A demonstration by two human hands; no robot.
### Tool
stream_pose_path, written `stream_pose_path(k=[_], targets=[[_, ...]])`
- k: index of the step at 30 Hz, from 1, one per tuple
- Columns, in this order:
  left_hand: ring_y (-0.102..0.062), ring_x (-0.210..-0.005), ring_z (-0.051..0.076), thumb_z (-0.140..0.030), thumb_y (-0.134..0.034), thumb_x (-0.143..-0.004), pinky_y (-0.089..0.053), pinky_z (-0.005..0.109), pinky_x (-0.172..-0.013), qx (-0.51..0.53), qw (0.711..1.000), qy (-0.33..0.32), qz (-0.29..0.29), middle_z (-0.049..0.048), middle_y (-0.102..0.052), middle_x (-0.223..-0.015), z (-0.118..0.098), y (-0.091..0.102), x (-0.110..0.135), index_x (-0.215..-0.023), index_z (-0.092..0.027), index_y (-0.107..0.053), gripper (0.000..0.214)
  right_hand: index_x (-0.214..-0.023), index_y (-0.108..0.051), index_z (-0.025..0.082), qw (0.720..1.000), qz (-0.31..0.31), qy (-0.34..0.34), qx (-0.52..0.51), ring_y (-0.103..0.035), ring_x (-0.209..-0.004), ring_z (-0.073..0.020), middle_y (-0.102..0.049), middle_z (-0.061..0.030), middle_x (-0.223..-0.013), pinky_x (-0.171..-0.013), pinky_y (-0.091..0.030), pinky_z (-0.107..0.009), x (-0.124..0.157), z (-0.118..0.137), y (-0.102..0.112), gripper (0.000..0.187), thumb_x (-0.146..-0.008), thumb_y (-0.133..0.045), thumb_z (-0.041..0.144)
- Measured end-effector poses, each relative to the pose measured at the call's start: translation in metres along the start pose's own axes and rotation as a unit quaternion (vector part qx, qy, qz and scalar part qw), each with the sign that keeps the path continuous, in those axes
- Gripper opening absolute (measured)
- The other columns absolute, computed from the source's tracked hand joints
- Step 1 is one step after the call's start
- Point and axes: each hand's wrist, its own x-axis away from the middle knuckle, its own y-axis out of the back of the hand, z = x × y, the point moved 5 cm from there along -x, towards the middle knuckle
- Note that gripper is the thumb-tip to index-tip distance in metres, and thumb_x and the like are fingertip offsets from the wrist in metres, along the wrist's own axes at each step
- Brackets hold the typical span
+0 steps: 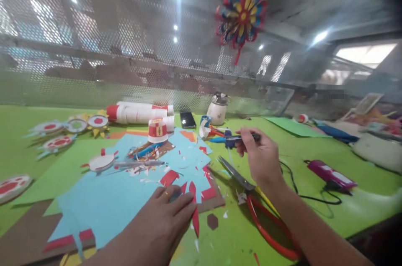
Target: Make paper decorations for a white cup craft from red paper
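Observation:
My right hand (260,153) is closed around a slim blue-and-black pen-like tool (216,139), its blue end pointing left. A dark blue object (230,139) overlaps the tool just ahead of my fingers; I cannot tell what it is. My left hand (171,211) lies palm down with fingers apart on the light blue paper (103,203). Its fingertips touch a narrow pointed red paper piece (195,216). Large scissors (238,178) with red and yellow handles lie with blades parted, below my right hand and partly behind its forearm.
Paper scraps and pens (147,149) lie around a red-and-white paper cup (158,132). White rolls (138,112), a phone (187,119) and a bottle (217,109) line the back. Round paper pieces (58,142) lie left. A purple device (329,173) with a black cord lies right.

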Motion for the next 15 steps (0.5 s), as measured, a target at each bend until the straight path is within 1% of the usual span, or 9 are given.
stream_pose_path(k=[2, 4, 5, 6, 8, 10, 12, 13, 15], targets=[[-0.054, -0.094, 0.023, -0.023, -0.044, -0.089, -0.042, 0.038, -0.078, -0.001, 1.0, -0.015, -0.011, 0.0069, -0.064, -0.11, 0.0, 0.0, 0.0, -0.116, -0.024, -0.057, 0.03, -0.081, -0.061, 0.015, 1.0, -0.021, -0.017, -0.001, -0.049, -0.043, -0.0091, -0.054, 0.0038, -0.053, -0.041, -0.041, -0.021, -0.022, -0.002, 0.005, 0.036, -0.078, -0.061, 0.051], [-0.054, -0.094, 0.023, -0.023, -0.044, -0.089, -0.042, 0.038, -0.079, 0.0, 1.0, -0.021, -0.02, 0.0078, -0.064, -0.108, -0.001, 0.001, 0.001, -0.117, -0.023, -0.056, 0.031, -0.082, -0.059, 0.015, 0.998, -0.01, -0.043, 0.048, -0.049, -0.044, -0.0098, -0.053, 0.0038, -0.054, -0.041, -0.042, -0.021, -0.043, -0.007, 0.003, 0.039, -0.08, -0.056, 0.053], [-0.054, -0.094, 0.023, -0.023, -0.043, -0.089, -0.042, 0.038, -0.079, 0.001, 1.0, -0.02, -0.023, 0.008, -0.064, -0.107, -0.001, 0.001, 0.001, -0.117, -0.023, -0.056, 0.031, -0.083, -0.059, 0.015, 0.994, 0.007, -0.055, 0.092, -0.05, -0.045, -0.0101, -0.052, 0.0038, -0.055, -0.042, -0.043, -0.021, -0.052, -0.012, 0.0, 0.039, -0.082, -0.052, 0.054], [-0.053, -0.094, 0.023, -0.022, -0.042, -0.089, -0.042, 0.038, -0.08, 0.003, 1.0, -0.019, -0.024, 0.0081, -0.064, -0.106, -0.001, 0.002, 0.002, -0.116, -0.023, -0.057, 0.031, -0.083, -0.059, 0.014, 0.991, 0.016, -0.06, 0.118, -0.051, -0.047, -0.0107, -0.053, 0.0032, -0.056, -0.042, -0.043, -0.021, -0.061, -0.017, -0.004, 0.038, -0.083, -0.052, 0.052], [-0.053, -0.094, 0.023, -0.02, -0.041, -0.09, -0.041, 0.038, -0.08, 0.007, 1.0, -0.014, -0.021, 0.0081, -0.063, -0.104, -0.002, 0.002, 0.003, -0.114, -0.023, -0.057, 0.03, -0.08, -0.06, 0.014, 0.985, 0.027, -0.064, 0.158, -0.053, -0.049, -0.0113, -0.054, 0.0024, -0.056, -0.045, -0.044, -0.022, -0.078, -0.029, -0.014, 0.035, -0.083, -0.054, 0.048], [-0.052, -0.093, 0.022, -0.02, -0.04, -0.09, -0.041, 0.037, -0.08, 0.007, 1.0, -0.011, -0.018, 0.0082, -0.062, -0.103, -0.001, 0.002, 0.004, -0.112, -0.023, -0.058, 0.029, -0.078, -0.062, 0.013, 0.976, 0.038, -0.071, 0.203, -0.055, -0.053, -0.0122, -0.057, 0.0009, -0.058, -0.051, -0.047, -0.024, -0.092, -0.044, -0.028, 0.03, -0.085, -0.055, 0.042], [-0.052, -0.092, 0.022, -0.022, -0.043, -0.089, -0.041, 0.037, -0.08, 0.003, 1.0, -0.014, -0.019, 0.0086, -0.062, -0.104, -0.001, 0.0, 0.005, -0.111, -0.023, -0.058, 0.027, -0.083, -0.063, 0.012, 0.965, 0.046, -0.077, 0.245, -0.06, -0.065, -0.0139, -0.063, -0.0021, -0.072, -0.06, -0.051, -0.028, -0.105, -0.056, -0.04, 0.026, -0.087, -0.055, 0.037], [-0.051, -0.091, 0.022, -0.024, -0.045, -0.088, -0.041, 0.037, -0.079, -0.002, 1.0, -0.019, -0.024, 0.0086, -0.062, -0.104, 0.0, -0.002, 0.005, -0.11, -0.022, -0.058, 0.026, -0.09, -0.063, 0.012, 0.96, 0.048, -0.079, 0.264, -0.062, -0.073, -0.0149, -0.064, -0.0036, -0.083, -0.066, -0.052, -0.031, -0.111, -0.06, -0.046, 0.025, -0.088, -0.055, 0.036], [-0.051, -0.089, 0.022, -0.026, -0.048, -0.086, -0.04, 0.036, -0.077, -0.019, 0.998, -0.031, -0.049, 0.0079, -0.062, -0.101, 0.002, -0.006, 0.005, -0.108, -0.022, -0.058, 0.024, -0.104, -0.06, 0.014, 0.95, 0.05, -0.083, 0.296, -0.062, -0.086, -0.0171, -0.063, -0.0057, -0.102, -0.075, -0.052, -0.036, -0.125, -0.066, -0.054, 0.025, -0.09, -0.054, 0.034]])
